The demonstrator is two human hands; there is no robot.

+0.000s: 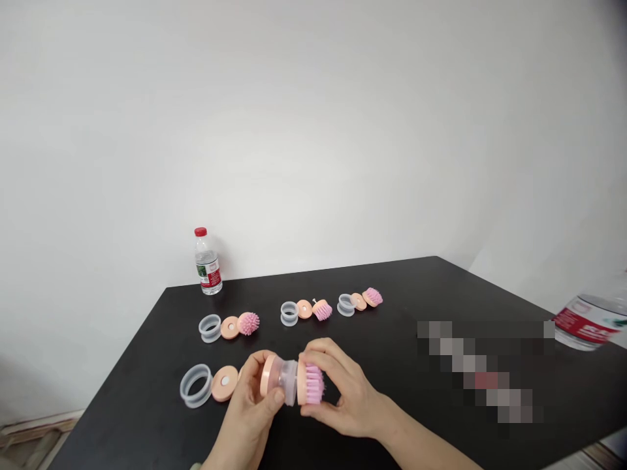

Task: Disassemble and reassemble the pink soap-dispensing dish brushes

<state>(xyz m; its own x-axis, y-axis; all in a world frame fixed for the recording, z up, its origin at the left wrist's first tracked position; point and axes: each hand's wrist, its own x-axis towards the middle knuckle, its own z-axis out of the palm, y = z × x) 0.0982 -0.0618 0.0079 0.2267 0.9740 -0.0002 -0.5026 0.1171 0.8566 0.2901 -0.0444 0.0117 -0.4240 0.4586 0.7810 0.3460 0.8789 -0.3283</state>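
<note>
Between my hands, just above the black table, is a small scrub brush in parts. My left hand (pixel 255 398) is closed around a peach cap (pixel 268 376) with a translucent ring (pixel 289 380) on it. My right hand (pixel 343 388) grips the peach brush head (pixel 302 383) by its rim, its pink bristles (pixel 315 384) facing right. Ring and brush head are right against each other; whether they are joined I cannot tell. Left of my left hand lie a translucent ring (pixel 196 386) and a peach disc (pixel 225 383), with another peach piece partly hidden behind the hand.
Three more sets of ring, disc and pink brush head (pixel 249 324) lie farther back on the black table (pixel 392 346). A red-capped water bottle (pixel 209 267) stands by the wall. Another bottle (pixel 588 323) is at the right edge. A pixelated patch covers part of the table's right side.
</note>
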